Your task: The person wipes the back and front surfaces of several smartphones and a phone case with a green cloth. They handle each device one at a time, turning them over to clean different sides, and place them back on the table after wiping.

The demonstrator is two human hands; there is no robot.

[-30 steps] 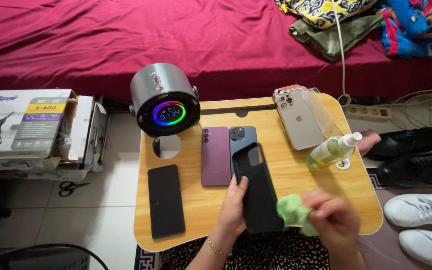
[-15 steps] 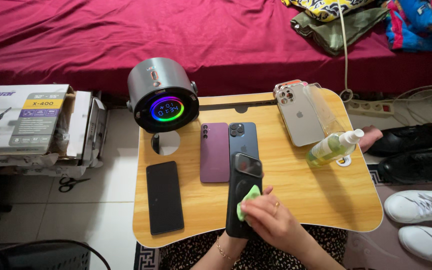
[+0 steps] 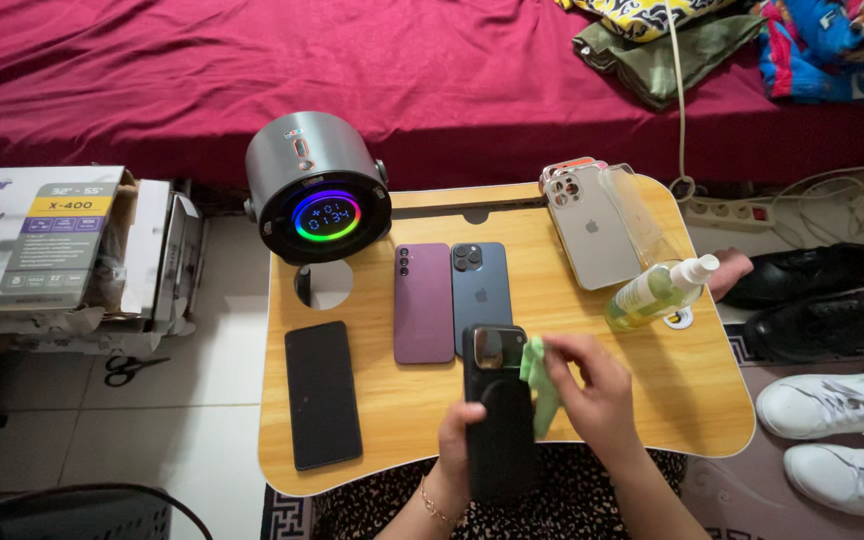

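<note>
With the left hand [image 3: 459, 450] gripping the black case [image 3: 498, 405] firmly, the right fingers [image 3: 574, 362] should pinch the green cloth [image 3: 538, 380] flat and wipe evenly.

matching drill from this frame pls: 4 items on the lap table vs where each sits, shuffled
Items:
1. green cloth
2. spray bottle
3. black phone, face down
4. round speaker

Places:
A. lying on its side near the table's right edge
B. back left corner
C. in the right hand, against the black case held by the left hand
D. flat near the front left

Pairs: 1-C, 2-A, 3-D, 4-B
</note>
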